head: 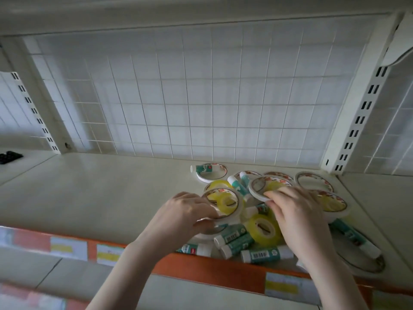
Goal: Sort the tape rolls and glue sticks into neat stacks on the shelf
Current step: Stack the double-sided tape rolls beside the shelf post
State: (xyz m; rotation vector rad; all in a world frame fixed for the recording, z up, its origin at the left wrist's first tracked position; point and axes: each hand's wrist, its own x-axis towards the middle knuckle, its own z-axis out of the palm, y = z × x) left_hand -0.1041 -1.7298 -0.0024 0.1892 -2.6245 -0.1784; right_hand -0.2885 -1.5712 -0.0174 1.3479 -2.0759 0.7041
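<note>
Yellow and white tape rolls and teal glue sticks lie in one jumbled heap at the right end of the shelf (89, 198), and nothing is stacked yet. My left hand (190, 215) has its fingers curled round the near rim of a thin white tape roll (220, 203) with a yellow roll lying inside its ring. My right hand (295, 218) pinches the near edge of a second white roll (260, 186), tilted up off the pile, far and a little left of my knuckles.

As I judge it, the danger is the heap itself. The rolls overlap, so lifting either one could drag its neighbours along. Several glue sticks (232, 237) lie on their sides just beneath my wrists, close to the orange front edge (201, 267) of the shelf; being round, they could roll off if nudged. The fat yellow tape roll (264, 229) between my hands leans on those sticks and may shift when they do. The yellow roll resting loose in my left hand's ring could also drop out once I lift it.

One glue stick (201, 168) rests on a roll at the far side, well apart from both hands. More white rolls lie to the right, partly hidden behind my right hand.
</note>
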